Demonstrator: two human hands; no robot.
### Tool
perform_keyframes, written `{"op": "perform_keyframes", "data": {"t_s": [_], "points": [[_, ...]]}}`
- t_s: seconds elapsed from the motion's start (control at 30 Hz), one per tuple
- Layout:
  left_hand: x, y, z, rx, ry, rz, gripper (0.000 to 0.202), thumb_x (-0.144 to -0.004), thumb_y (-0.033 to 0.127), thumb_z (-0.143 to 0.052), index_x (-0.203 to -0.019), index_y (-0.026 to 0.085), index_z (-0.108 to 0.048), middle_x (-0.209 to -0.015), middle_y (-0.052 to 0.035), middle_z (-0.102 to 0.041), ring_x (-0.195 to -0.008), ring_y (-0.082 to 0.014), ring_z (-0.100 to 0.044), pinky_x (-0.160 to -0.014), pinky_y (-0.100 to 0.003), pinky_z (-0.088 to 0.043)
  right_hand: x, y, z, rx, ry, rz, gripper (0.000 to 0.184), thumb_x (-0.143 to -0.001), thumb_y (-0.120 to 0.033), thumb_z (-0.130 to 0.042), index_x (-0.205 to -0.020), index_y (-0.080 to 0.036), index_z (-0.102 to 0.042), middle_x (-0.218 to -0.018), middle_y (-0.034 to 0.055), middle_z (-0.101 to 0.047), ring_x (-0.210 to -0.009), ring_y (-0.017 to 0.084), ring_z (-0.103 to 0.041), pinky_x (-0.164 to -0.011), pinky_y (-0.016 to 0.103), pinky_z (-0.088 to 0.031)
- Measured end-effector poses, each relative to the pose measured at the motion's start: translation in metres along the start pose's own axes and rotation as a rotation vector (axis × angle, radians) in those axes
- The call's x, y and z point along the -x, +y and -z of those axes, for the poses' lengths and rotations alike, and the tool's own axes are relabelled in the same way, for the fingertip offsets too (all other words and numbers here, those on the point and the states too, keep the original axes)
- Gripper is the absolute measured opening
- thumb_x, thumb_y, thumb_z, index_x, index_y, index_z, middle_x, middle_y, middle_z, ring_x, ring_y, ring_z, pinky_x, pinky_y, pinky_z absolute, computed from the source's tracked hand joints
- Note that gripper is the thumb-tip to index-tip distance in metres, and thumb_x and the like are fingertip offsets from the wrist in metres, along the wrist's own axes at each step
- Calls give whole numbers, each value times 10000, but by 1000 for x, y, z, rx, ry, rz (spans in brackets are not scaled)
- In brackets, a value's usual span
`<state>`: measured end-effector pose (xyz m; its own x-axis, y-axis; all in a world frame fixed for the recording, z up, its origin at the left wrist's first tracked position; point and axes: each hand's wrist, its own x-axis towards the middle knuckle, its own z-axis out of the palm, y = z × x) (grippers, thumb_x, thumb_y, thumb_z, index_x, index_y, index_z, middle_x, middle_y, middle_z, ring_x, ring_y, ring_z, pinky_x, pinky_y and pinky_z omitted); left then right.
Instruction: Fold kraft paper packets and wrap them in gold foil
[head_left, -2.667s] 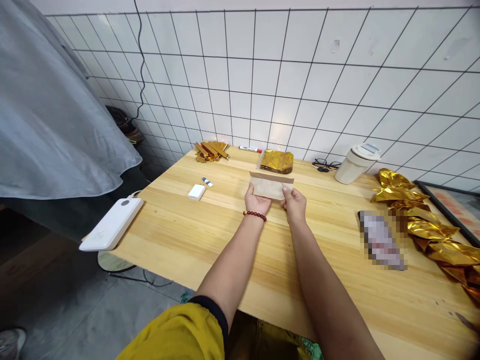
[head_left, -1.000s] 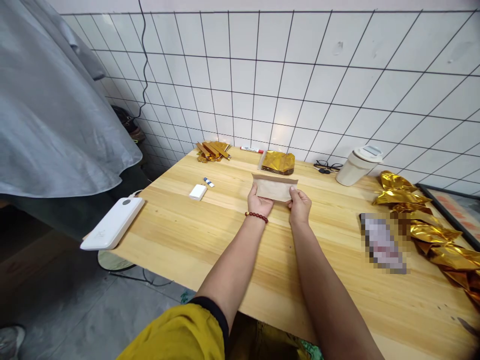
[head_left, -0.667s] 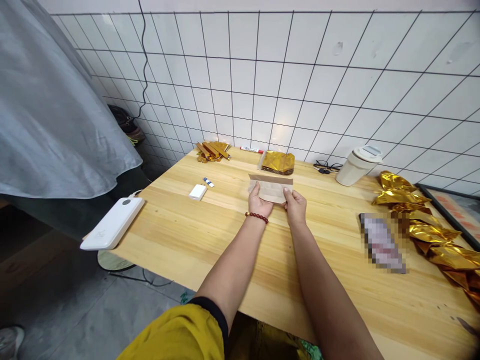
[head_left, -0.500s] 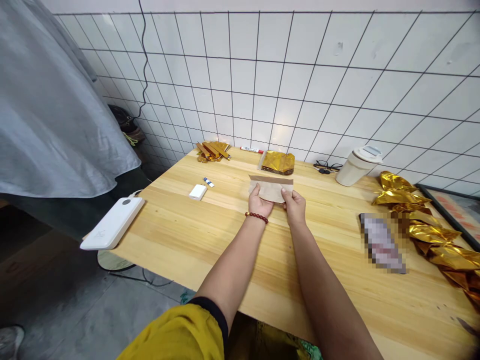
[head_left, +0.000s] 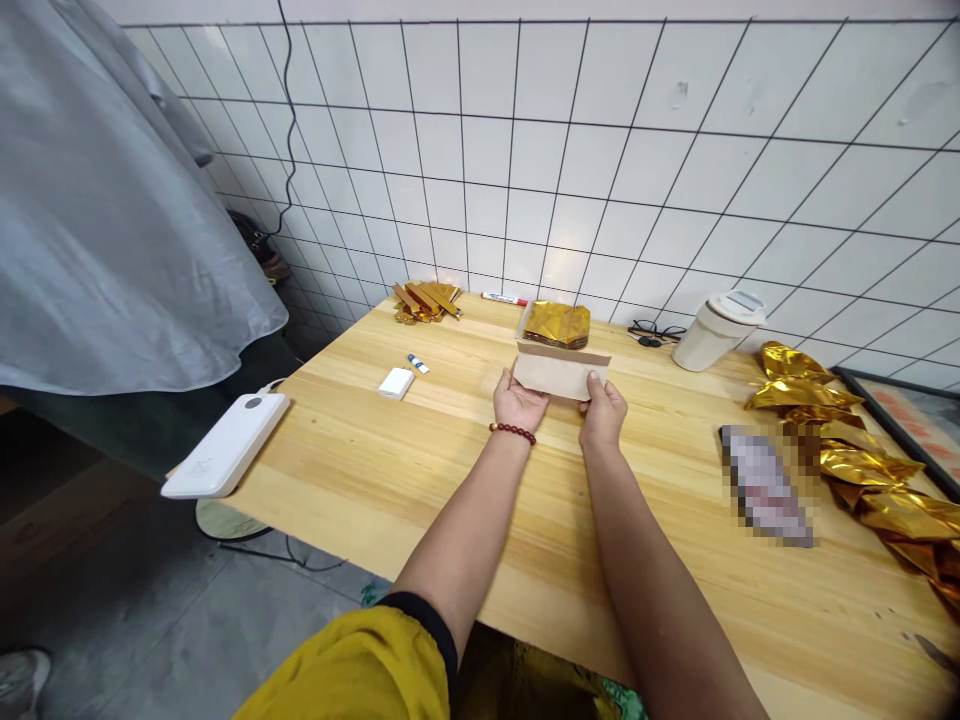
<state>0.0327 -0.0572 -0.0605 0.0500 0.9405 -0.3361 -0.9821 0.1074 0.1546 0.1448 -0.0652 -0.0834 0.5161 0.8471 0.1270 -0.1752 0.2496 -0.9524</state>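
A pale folded sheet of paper (head_left: 559, 374) with a browner strip along its far edge is held above the table. My right hand (head_left: 604, 408) pinches its right end, thumb on top. Palm up, my left hand (head_left: 519, 400) lies at the sheet's left end with its fingers apart; whether its fingertips touch the underside is hidden. A beaded bracelet (head_left: 512, 433) circles my left wrist. Just beyond the sheet is a stack of gold foil sheets (head_left: 556, 323).
On the wooden table (head_left: 360, 450) are a white charger (head_left: 395, 383), a small blue-white tube (head_left: 418, 364), gold strips (head_left: 426, 300), a marker (head_left: 502, 299), glasses (head_left: 656, 332), a tumbler (head_left: 716, 330), a blurred-out item (head_left: 765, 487), folded gold foil (head_left: 870, 465) and a white power bank (head_left: 227, 445).
The sheet has shifted to the right with my right hand. My left thumb has come off it, and the left fingers have opened out.
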Motion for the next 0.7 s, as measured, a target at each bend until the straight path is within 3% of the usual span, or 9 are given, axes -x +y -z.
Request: {"op": "perform_keyframes", "data": {"t_s": [0.1,0.23,0.33,0.43,0.7], "points": [[1,0,1,-30,21,-14,317,-937,400,-447,-1067,252,-695,-1149,-75,-702,-1070,-221,-651,-927,-430,-502,-2,-1,-1,-8,31,19,459,-703,-639,-635,-641,-221,-455,-521,-73,-440,-428,72,-334,-387,219,-257],[5,-3,-2,-33,-20,6,328,-882,468,-561,-1051,218,-689,-1117,-90,-705,-1055,-237,-655,-922,-420,-513,0,-1,-1,22,5,15,487,-693,-646,-651,-591,-222,-435,-471,-73,-432,-418,76,-344,-397,222,-258],[8,-7,-4,-40,-70,36,268,-871,337,-610,-1074,174,-675,-1076,-100,-716,-1023,-235,-666,-946,-425,-511,3,0,-1,44,-61,4,485,-704,-628,-665,-564,-216,-450,-425,-73,-432,-412,79,-345,-413,222,-259],[7,-10,-4,-53,-41,71,229,-873,198,-583,-1081,147,-666,-1052,-100,-724,-996,-224,-679,-959,-429,-511,4,0,0,75,-118,5,472,-719,-610,-666,-561,-212,-468,-414,-74,-435,-409,81,-351,-426,222,-271],[3,-11,-2,-44,8,73,247,-893,178,-535,-1108,152,-654,-1100,-106,-718,-993,-219,-688,-940,-423,-530,5,0,-1,111,-133,8,472,-742,-608,-649,-559,-215,-460,-405,-76,-425,-405,83,-360,-433,224,-287]]}}
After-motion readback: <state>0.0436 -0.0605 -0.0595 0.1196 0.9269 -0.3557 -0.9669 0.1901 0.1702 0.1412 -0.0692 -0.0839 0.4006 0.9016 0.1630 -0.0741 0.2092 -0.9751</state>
